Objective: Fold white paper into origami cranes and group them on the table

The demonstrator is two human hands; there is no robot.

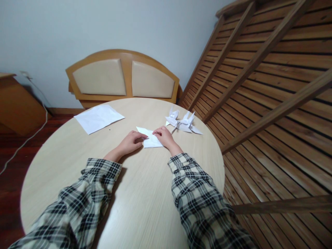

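A small folded sheet of white paper [151, 141] lies on the round table in front of me, with a pointed corner at its upper left. My left hand [131, 142] is at its left edge, fingers closed on the paper there. From the right, my right hand [165, 136] presses its fingertips onto the upper side of the same paper. Just beyond my right hand stand several folded white paper cranes [185, 122], grouped close together. My palms and fingers partly cover the folded paper.
The round pale wooden table [140, 200] bears a larger flat white sheet of paper [100, 117] at the far left. A padded headboard [121, 76] stands behind it. A slatted wooden panel [272, 114] leans along the right side. A white cable [38, 128] runs down at left.
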